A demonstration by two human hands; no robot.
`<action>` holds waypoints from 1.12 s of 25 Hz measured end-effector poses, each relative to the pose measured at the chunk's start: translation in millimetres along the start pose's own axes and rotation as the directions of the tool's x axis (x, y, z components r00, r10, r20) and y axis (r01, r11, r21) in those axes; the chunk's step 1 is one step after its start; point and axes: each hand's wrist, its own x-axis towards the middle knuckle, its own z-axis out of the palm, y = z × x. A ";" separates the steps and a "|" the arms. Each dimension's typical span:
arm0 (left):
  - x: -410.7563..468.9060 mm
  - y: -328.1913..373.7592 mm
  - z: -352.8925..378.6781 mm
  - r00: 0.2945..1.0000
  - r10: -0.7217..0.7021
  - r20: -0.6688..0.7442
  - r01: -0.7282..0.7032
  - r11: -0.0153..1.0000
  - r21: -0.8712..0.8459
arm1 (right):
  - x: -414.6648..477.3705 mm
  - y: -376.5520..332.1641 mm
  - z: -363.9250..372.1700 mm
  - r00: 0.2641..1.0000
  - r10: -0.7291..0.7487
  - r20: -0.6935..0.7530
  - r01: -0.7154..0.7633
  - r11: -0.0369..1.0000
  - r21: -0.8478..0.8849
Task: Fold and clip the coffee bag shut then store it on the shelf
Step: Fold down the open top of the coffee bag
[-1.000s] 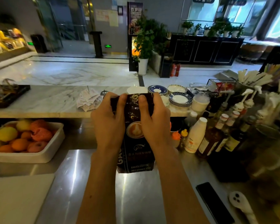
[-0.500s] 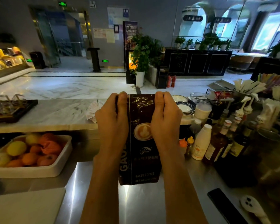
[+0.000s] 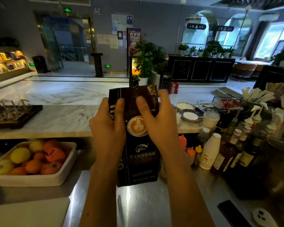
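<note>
- The coffee bag (image 3: 138, 145) is dark glossy foil, crinkled near its top
- The worktop (image 3: 146, 207) under it is brushed metal, smooth, catching a bright streak of light
- The raised counter (image 3: 47, 118) looks like polished pale marble with grey veins
- The fruit tub (image 3: 39, 179) is white matt plastic
- The white bottle (image 3: 209, 153) is smooth plastic
- The syrup bottles (image 3: 226, 154) look like shiny glass
- The stacked saucers (image 3: 191, 116) are glazed ceramic
</note>
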 end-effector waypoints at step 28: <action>12.2 10.7 19.6 0.990 -0.140 -0.029 0.139 0.989 -0.051 | 22.6 6.8 2.3 0.979 -0.077 -0.188 0.033 0.973 -0.227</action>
